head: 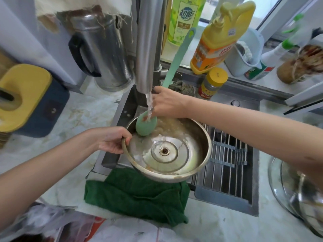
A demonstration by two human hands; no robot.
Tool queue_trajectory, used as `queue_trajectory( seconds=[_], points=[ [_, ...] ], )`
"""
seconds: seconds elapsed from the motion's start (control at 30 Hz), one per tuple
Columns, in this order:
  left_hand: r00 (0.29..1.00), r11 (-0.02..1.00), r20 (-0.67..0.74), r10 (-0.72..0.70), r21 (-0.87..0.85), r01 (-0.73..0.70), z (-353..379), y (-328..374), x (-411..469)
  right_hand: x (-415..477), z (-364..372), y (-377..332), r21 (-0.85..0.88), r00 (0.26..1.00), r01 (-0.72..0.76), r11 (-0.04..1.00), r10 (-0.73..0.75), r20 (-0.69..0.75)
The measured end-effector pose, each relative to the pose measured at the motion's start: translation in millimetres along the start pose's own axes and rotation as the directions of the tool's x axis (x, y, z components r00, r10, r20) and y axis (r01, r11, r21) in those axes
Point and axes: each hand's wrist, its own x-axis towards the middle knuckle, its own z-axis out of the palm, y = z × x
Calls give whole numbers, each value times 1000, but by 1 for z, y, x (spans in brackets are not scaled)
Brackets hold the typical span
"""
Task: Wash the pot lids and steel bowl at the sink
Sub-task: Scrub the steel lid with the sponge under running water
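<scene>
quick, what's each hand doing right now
Left hand: grips the pot lid by its rim.
Right hand: holds the green brush by its handle.

Daylight from the window ahead lights everything evenly, shadows soft; the edges bow and the lids at my right blur

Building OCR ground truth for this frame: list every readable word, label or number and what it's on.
"超能": front label of the green bottle.
Orange pump bottle: label print too blurred to read.
Yellow-lidded jar: red label too blurred to read.
White spray bottle: label too small to read.
Nothing else is legible.
</scene>
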Motion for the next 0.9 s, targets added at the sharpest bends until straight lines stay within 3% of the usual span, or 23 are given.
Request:
queue_trajectory(
  seconds=[0.1, 0.23, 0.4, 0.47, 0.57, 0.63, 0.7, 0.8, 0.87, 0.9],
  points=[
    [999, 1000, 24, 22, 6, -22, -1, 0, -6, -13, 4, 7, -7, 994, -55, 998, 55, 90],
    [998, 997, -23, 58, -43, -59, -3, 0, -9, -19, 1, 1, 78, 971, -224, 972, 215, 106],
    [977, 969, -181, 116, -193, -151, 7, -9, -5, -42, 7, -19, 39, 795, -463, 886, 396, 459],
    [948, 945, -271, 164, -232, -230, 10, -9, 1, -46, 11, -33, 22, 707, -511, 859, 406, 578],
    [886, 897, -371, 278, -230, -378, 14, -12, 14, -45, 18, -54, 161, 609, -608, 777, 327, 723],
    [835, 860, -436, 337, -220, -461, 19, -16, 19, -45, 24, -68, 368, 623, -680, 634, 235, 746],
    [801, 828, -468, 373, -222, -515, 24, -20, 28, -41, 31, -88, 599, 671, -730, 331, 179, 719],
    [823, 803, -444, 354, -306, -511, 29, -27, 40, -19, 30, -114, 792, 755, -604, -83, 258, 603],
    [836, 787, -422, 351, -351, -507, 29, -30, 46, -10, 31, -119, 813, 742, -562, -151, 341, 577],
    [824, 773, -439, 358, -356, -525, 29, -30, 44, -11, 32, -116, 799, 726, -596, -85, 369, 580]
  ],
)
